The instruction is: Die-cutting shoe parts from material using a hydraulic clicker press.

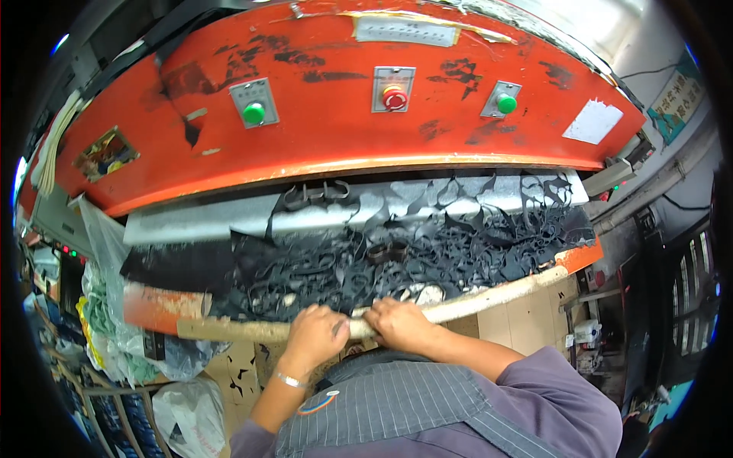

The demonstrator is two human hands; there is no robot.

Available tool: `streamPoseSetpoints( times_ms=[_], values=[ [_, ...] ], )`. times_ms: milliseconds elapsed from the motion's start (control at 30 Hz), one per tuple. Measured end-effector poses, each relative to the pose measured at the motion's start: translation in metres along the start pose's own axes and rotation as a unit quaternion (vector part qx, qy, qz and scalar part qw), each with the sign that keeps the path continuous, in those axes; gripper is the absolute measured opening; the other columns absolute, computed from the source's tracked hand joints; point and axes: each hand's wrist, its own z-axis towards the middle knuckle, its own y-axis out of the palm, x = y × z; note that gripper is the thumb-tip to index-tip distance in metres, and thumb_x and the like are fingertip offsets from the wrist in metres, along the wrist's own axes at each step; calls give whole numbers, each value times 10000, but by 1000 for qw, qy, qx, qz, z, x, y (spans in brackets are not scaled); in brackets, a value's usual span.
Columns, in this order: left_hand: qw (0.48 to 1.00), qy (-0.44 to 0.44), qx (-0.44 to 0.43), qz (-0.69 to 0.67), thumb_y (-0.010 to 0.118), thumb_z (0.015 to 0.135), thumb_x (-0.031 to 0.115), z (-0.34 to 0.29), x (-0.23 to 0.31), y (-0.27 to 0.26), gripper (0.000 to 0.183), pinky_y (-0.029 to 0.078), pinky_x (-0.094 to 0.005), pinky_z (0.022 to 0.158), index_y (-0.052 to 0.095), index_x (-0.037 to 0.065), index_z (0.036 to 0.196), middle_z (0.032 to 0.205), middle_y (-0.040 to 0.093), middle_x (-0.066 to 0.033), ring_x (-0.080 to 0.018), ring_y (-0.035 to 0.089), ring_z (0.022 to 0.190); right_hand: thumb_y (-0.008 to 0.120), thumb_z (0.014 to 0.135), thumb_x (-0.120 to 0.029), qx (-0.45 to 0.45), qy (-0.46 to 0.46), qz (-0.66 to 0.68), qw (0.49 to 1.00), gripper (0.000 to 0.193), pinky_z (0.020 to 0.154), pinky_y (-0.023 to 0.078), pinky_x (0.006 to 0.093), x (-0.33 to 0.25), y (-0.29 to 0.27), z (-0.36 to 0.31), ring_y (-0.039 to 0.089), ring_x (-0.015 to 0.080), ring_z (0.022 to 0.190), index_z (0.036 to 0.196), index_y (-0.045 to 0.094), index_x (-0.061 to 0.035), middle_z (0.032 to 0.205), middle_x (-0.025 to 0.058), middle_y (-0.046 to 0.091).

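Both my hands are at the light wooden edge strip (504, 294) along the front of a red press machine. My left hand (317, 333) is closed, its fingers curled; a small dark bit shows at them, too small to name. Close to its right, my right hand (397, 320) is also closed, knuckles up, and what its fingers hold, if anything, is hidden. Just beyond lies a heap of black cut scraps (458, 248). A brown-black metal cutting die (387, 252) sits among the scraps, and another shaped die (317, 195) stands farther back on the pale board (198, 217).
The red press front (321, 130) carries a left green button (253, 114), a red stop button (395, 98) and a right green button (506, 104). Plastic bags (187, 416) stand at the lower left. Pipes (641, 200) run along the right wall.
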Motion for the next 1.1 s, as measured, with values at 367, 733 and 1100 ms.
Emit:
streamPoseSetpoints(
  times_ms=[367,733,1100],
  values=[
    [952,-238,145,128,680,832,236,177,-132,-61,395,446,-430,896,588,-30,1110,1036,618,-185,-364,558,1022,816,648,-294,32,53,-7,998,820,961,441,495,109,-55,247,455,365,1213,1374,460,-156,1277,183,510],
    [963,-237,125,40,675,826,136,189,-156,-55,140,453,-423,768,619,19,878,859,631,-144,-335,584,843,837,619,-380,117,85,144,979,727,1019,404,449,197,-69,268,432,377,1196,1276,582,-200,1314,170,504],
    [978,-99,117,-141,690,803,97,245,-122,-15,292,503,-366,809,622,30,1079,1005,688,-143,-280,652,903,722,678,-630,-15,329,-14,944,804,940,478,456,188,-77,249,533,403,1138,1231,585,-63,1190,257,559]
  ],
)
